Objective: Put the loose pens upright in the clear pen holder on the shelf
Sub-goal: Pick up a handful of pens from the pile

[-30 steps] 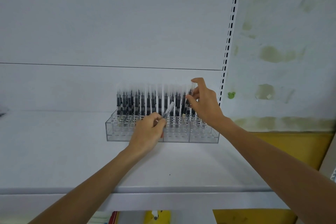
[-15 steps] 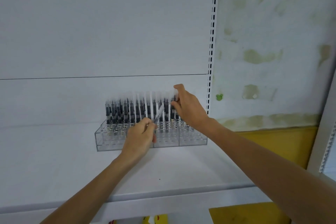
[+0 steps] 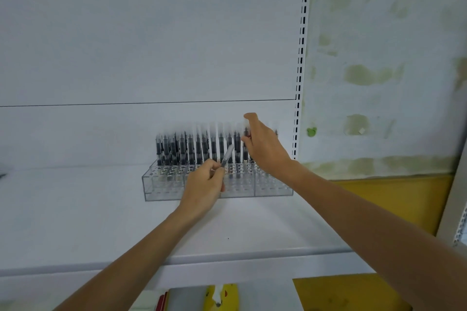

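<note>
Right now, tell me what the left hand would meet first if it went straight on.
Probably the upright pens in the clear holder; the left hand aims its loose pen at them, though depth is unclear.

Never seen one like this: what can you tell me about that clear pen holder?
The holder is a long, clear, plastic-looking rack with a grid of round holes, flat on the white shelf near its back. Upright pens fill the rear rows; front holes look empty. The left hand hides part of it.
</note>
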### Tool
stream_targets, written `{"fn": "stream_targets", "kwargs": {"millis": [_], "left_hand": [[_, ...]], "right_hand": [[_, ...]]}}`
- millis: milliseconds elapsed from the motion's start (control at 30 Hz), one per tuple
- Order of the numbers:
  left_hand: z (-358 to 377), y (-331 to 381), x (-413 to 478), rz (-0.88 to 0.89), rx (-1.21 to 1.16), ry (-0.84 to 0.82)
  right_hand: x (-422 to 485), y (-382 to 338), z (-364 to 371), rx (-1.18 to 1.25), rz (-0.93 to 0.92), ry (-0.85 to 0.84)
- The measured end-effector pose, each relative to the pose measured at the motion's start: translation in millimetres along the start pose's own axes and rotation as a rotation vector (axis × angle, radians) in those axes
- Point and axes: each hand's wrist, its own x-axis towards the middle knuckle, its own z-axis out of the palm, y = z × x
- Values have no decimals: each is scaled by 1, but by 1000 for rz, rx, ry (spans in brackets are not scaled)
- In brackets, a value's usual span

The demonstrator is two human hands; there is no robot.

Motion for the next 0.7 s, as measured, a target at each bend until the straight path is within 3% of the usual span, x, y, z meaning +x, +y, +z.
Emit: {"fn": "stream_targets", "kwargs": {"millis": [400,567,633,700], "left_hand": [[0,-6,1,-7,1,-5],[0,1,2,37,2,5],[-2,5,3,69,-3,22],[-2,11,7,98,4,49]], "right_hand": [[6,1,-4,-59,105,-154],[0,2,-8,-151,26,-20],[-4,-2,-11,-41,33,61],[-8,-13,-15,209,142,12]]}}
